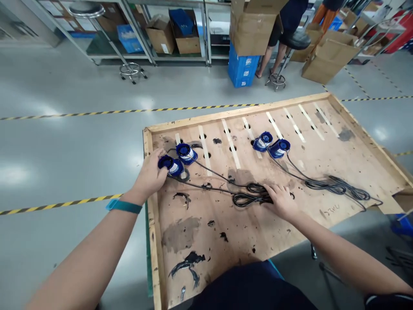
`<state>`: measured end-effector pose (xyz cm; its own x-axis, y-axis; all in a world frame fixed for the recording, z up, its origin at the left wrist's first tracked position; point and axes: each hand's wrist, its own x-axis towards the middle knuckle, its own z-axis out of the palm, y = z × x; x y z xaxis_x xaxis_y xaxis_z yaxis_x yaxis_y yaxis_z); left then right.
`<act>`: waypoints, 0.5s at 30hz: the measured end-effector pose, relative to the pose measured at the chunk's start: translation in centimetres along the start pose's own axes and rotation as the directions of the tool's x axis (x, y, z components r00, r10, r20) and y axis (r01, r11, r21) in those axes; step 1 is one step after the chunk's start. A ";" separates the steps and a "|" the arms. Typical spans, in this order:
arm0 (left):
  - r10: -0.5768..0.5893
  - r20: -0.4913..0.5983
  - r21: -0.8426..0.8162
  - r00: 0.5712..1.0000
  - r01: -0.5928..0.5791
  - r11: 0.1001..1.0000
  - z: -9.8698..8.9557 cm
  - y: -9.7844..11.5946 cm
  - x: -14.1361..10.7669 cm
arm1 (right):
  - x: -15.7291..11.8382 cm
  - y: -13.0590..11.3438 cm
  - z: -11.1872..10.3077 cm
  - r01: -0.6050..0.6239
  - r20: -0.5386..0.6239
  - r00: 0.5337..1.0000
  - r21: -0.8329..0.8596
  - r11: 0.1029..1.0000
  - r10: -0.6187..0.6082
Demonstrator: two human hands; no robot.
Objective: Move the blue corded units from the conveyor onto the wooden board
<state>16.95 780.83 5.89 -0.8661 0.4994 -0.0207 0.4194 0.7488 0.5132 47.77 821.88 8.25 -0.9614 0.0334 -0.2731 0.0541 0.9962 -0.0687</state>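
Observation:
My left hand (151,172) is closed around the left side of a blue corded device (174,167) with a round dark top and a white label. Right beside it stands a second blue device (186,153) of the same kind. Black cables run from both to a looped bundle (248,198). The fingers of my right hand (282,200) are closed over the right end of that bundle, with the fingertips partly hidden. Farther right are two more such devices, one (263,141) slightly behind the other (280,148), their cables ending in a separate coil (338,187).
The wooden board (232,232) has raised edges, holes, pale tape strips (230,142) and dark stains. Beyond it are a stool (87,10), shelves with boxes, blue crates (242,66) and cardboard boxes (329,58). A person's legs (266,60) show near the crates.

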 end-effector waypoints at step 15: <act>-0.072 -0.043 -0.068 0.996 0.069 0.995 2.6 -0.6 -0.2 | 4.5 -5.2 -11.7 -0.298 0.319 0.833 0.947 0.119 -0.452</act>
<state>17.55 781.41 3.39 -0.9050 0.4249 -0.0202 0.3394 0.7499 0.5679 40.04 817.82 18.63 -0.7391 -0.4483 -0.5027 0.5489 0.0318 -0.8353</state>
